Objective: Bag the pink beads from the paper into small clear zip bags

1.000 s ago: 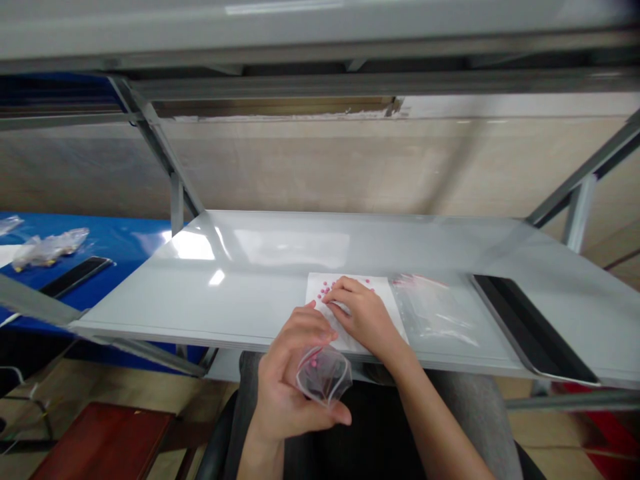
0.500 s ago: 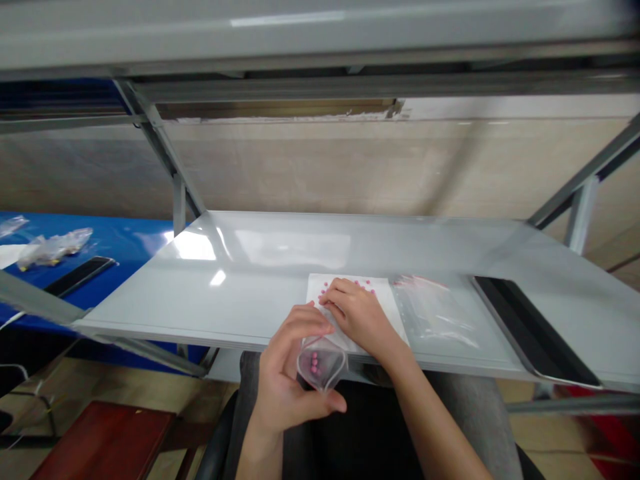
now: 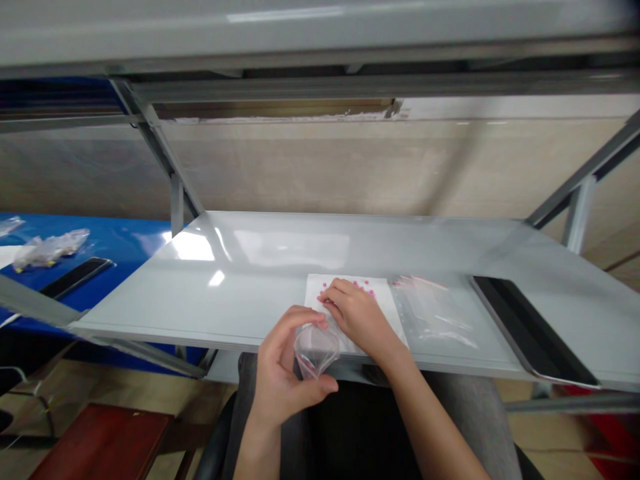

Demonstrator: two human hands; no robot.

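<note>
Far left of the sheet of white paper (image 3: 385, 297), a phone (image 3: 77, 277) and crumpled clear bags (image 3: 53, 249) lie on a blue table (image 3: 133, 230). Just nearer you than the paper's left side, your left hand (image 3: 280, 370) grips a clear zip bag (image 3: 317, 350), its unsealed mouth spread between thumb and fingers. Low in it is a reddish trace; I cannot tell whether that is contents or seal strip. On the paper, several pink beads (image 3: 371, 293) lie loose, so not all appear bagged. Over them your right hand (image 3: 355, 310) has bent fingers; whether they pinch a bead, I cannot tell. Right beside the paper lie flat clear bags (image 3: 435, 310), seemingly unfilled. Well right of the paper rests a dark-screened device (image 3: 530, 327).
</note>
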